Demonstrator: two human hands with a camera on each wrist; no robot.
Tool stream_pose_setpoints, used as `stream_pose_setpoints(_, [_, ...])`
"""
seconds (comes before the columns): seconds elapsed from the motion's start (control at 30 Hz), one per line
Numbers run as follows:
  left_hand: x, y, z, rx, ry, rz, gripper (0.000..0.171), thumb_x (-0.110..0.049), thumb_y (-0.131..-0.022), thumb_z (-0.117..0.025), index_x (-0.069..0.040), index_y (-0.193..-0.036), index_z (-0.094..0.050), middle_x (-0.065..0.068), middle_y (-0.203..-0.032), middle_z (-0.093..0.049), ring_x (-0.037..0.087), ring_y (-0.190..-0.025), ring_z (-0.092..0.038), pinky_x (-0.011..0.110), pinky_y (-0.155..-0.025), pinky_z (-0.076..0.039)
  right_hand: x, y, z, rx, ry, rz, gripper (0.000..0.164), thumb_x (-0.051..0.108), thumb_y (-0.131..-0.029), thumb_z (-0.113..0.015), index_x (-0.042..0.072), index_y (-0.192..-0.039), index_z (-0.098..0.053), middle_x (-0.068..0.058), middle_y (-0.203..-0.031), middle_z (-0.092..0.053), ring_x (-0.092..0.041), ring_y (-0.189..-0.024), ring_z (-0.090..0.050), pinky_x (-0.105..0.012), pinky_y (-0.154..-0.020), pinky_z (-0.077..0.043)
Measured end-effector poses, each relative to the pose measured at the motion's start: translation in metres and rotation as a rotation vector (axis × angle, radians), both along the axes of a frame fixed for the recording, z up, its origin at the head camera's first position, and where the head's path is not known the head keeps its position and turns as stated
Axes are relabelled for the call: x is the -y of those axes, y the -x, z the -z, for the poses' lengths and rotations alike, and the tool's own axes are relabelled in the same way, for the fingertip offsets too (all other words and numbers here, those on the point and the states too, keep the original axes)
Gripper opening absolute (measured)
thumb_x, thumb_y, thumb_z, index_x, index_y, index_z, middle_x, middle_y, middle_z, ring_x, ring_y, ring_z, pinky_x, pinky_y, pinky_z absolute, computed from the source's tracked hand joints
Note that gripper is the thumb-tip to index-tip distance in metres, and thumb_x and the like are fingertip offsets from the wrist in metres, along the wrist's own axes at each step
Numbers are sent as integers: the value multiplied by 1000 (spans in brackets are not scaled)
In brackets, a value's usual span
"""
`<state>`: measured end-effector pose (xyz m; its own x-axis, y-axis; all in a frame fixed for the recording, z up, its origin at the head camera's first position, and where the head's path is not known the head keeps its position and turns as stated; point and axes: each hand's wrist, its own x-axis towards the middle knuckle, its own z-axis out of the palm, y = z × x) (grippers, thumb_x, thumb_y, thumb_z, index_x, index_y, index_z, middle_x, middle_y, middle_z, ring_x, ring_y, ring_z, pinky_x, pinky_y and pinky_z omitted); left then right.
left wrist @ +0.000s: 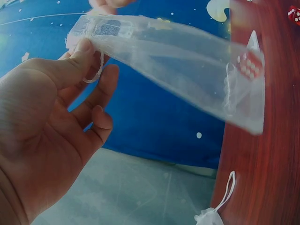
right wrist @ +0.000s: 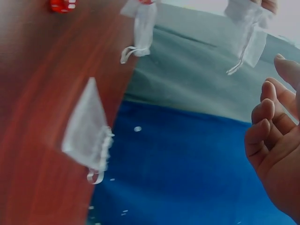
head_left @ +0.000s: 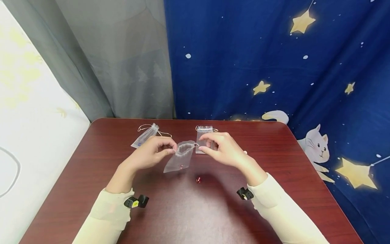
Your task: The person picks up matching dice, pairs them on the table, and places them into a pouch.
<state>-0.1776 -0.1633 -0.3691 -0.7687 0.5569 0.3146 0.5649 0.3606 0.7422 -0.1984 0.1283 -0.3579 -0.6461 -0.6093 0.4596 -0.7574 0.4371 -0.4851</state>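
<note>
My left hand (head_left: 150, 152) pinches the gathered mouth of a sheer white drawstring pouch (left wrist: 178, 61) between thumb and index finger. Through its mesh a red die (left wrist: 249, 64) shows near the bottom end, with the pouch slanting down over the table. Close to the pouch's cord loop at its right side is my right hand (head_left: 223, 149), thumb and fingers apart. In the right wrist view that hand's fingers (right wrist: 265, 110) are loosely bent with nothing between them. Another red die (head_left: 198, 180) lies on the table in front of the pouch.
Two more sheer pouches lie toward the table's back edge: one at left (head_left: 146, 135) with a blue die (head_left: 139, 144) inside, one at right (head_left: 201, 137) partly behind my right hand. Beyond the reddish-brown table (head_left: 182, 217) hang grey and blue curtains (head_left: 228, 67).
</note>
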Motion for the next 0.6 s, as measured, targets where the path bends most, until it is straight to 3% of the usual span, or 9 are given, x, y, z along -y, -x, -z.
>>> stream_pose_setpoints(0.33, [1,0,-1,9,5,5,21,3,-92,-71,-17,-89,-70,-6,-80,-61,12,-70,-52,29,-61,-47,-13,-6,54,81,38,26,19,14,-87,-80,9,-104,-72,8,-74,-57,-2,-58,-49,-21,-53,-44])
stream_pose_setpoints(0.6, [1,-2,-1,14,12,-2,20,3,-92,-71,-17,-90,-70,-6,-80,-61,13,-70,-53,25,-62,-46,-12,-12,82,131,-12,24,18,16,-89,-79,9,-104,-72,9,-76,-58,0,-59,-51,-20,-55,-47])
